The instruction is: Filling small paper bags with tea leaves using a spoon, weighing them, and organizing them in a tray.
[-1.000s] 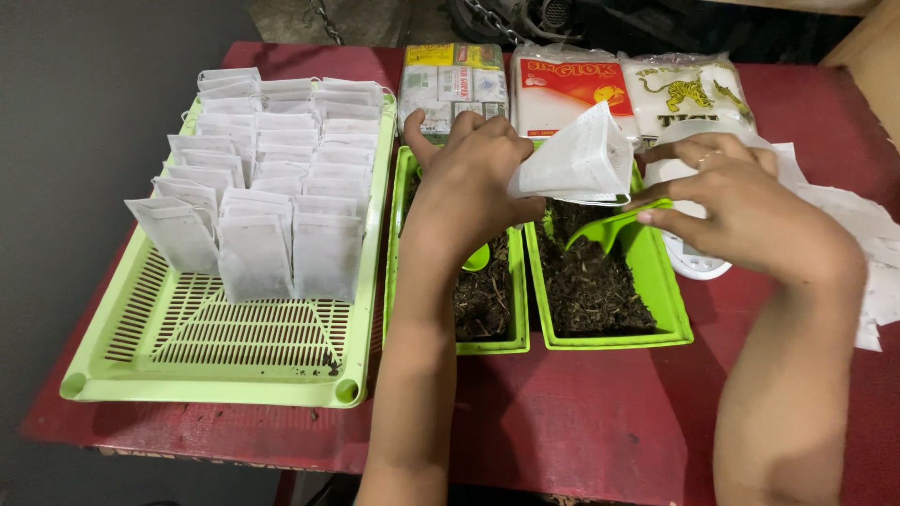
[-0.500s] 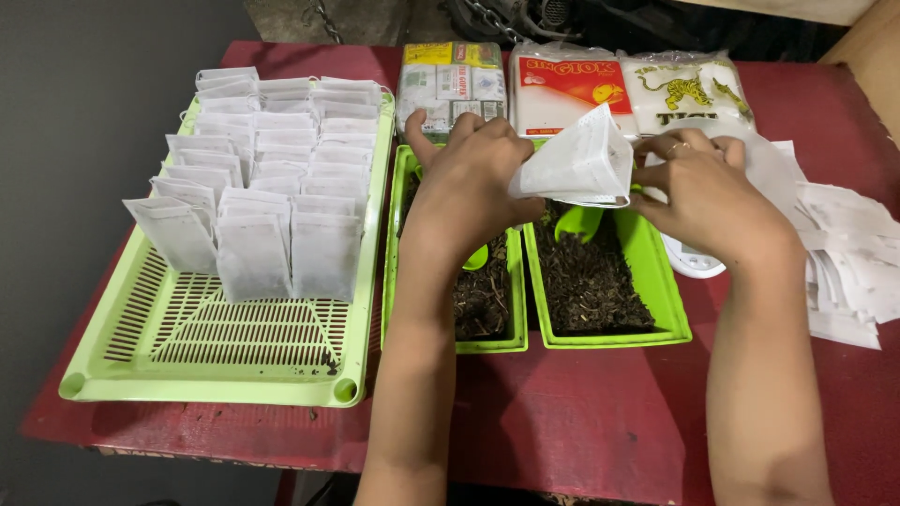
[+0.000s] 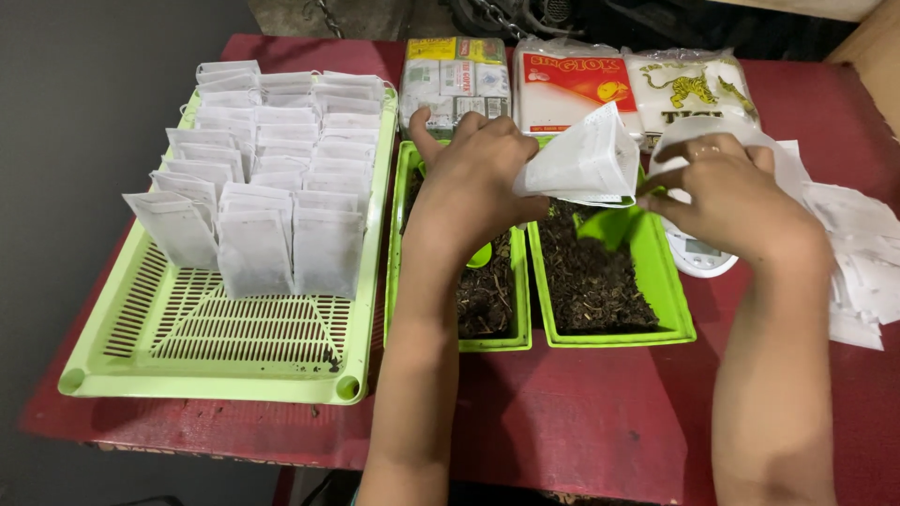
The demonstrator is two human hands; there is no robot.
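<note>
My left hand (image 3: pixel 473 183) holds a white paper filter bag (image 3: pixel 581 159) by its closed end, above two green trays of dark loose leaves. The bag's mouth points right. My right hand (image 3: pixel 736 197) pinches the lower edge of that mouth with its fingertips. Below the bag, a green scoop (image 3: pixel 609 227) lies in the right leaf tray (image 3: pixel 675 319). Another green scoop (image 3: pixel 480 255) shows under my left wrist in the left leaf tray (image 3: pixel 492 342).
A large green slatted tray (image 3: pixel 216 361) on the left holds rows of several upright white bags (image 3: pixel 272 234). Three printed packets (image 3: pixel 572 80) lie along the back. A white scale (image 3: pixel 698 255) and a heap of flat white bags (image 3: pixel 862 253) sit at the right of the red table (image 3: pixel 581 422).
My right hand has let go of the green scoop, which now lies in the right leaf tray, and has moved to the bag's mouth. My left hand has kept the bag steady.
</note>
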